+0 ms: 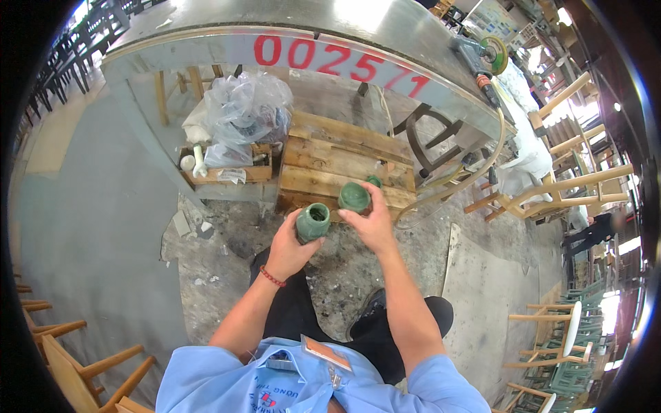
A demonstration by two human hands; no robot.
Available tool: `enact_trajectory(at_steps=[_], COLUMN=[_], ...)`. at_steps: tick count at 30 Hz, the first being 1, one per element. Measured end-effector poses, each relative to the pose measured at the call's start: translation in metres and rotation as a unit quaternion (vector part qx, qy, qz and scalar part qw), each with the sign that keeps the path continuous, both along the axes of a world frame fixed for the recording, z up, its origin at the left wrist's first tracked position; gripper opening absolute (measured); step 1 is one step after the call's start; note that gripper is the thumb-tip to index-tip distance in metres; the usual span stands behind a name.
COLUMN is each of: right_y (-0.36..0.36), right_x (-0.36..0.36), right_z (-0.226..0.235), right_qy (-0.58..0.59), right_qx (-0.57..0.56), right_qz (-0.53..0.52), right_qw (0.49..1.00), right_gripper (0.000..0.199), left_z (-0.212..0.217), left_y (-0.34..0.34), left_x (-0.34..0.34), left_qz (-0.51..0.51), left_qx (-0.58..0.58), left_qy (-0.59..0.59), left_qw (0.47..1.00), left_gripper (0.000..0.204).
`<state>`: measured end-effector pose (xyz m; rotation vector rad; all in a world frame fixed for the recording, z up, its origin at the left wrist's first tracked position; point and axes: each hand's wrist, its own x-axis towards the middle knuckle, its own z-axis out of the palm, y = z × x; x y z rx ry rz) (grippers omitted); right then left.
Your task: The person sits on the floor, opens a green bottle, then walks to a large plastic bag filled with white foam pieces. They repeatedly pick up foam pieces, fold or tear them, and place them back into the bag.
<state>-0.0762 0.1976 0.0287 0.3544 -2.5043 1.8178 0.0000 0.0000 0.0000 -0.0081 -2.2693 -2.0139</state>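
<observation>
My left hand (288,251) is closed around a green bottle (315,224) with a round mouth, its dark inside turned up toward me. To the right, my right hand (372,220) grips a small round green cup (354,197) between thumb and fingers. The cup is apart from the bottle, at a similar height. Just past my right fingertips shows a smaller green piece (374,181); I cannot tell whether it lies on the wood or belongs to the cup. Both hands are in front of a low wooden crate (344,148) with a slatted top.
A metal-topped workbench (289,20) spans the far side; an angle grinder (478,62) lies at its right end, its hose (492,155) hanging down. Under it, plastic bags (248,107) fill a wooden box (258,172). Wooden chairs (578,186) stand right, more chair parts (89,372) lower left.
</observation>
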Motion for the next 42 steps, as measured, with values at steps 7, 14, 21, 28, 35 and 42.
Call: enact_trajectory(at_steps=[7, 14, 21, 28, 35, 42], right_y=[-0.046, -0.038, 0.033, 0.05, 0.021, 0.024], right_x=[-0.033, -0.026, -0.059, -0.087, -0.008, 0.05], right_z=[0.0, -0.003, -0.009, 0.008, 0.032, 0.031], right_qy=[-0.012, 0.054, 0.055, -0.075, -0.075, 0.035], right_qx=[0.167, 0.229, 0.404, 0.402, -0.013, -0.057], right_qz=[-0.135, -0.172, -0.22, -0.117, -0.033, -0.02], right_qw=[0.977, 0.957, 0.886, 0.905, 0.997, 0.998], right_gripper=[0.079, 0.087, 0.082, 0.065, 0.041, 0.031], left_z=[-0.01, -0.016, -0.009, -0.018, -0.019, -0.01], left_y=[0.006, 0.016, 0.042, 0.047, 0.045, 0.059], left_x=[0.02, 0.03, 0.027, 0.022, 0.015, 0.008], left_qz=[0.012, -0.021, -0.068, -0.08, -0.079, -0.141], left_qx=[-0.004, -0.013, 0.009, -0.039, -0.065, -0.057], left_qy=[-0.03, -0.044, -0.045, -0.027, -0.03, -0.02], left_qw=[0.999, 0.999, 0.997, 0.996, 0.994, 0.988], left_gripper=[0.07, 0.069, 0.067, 0.07, 0.073, 0.073])
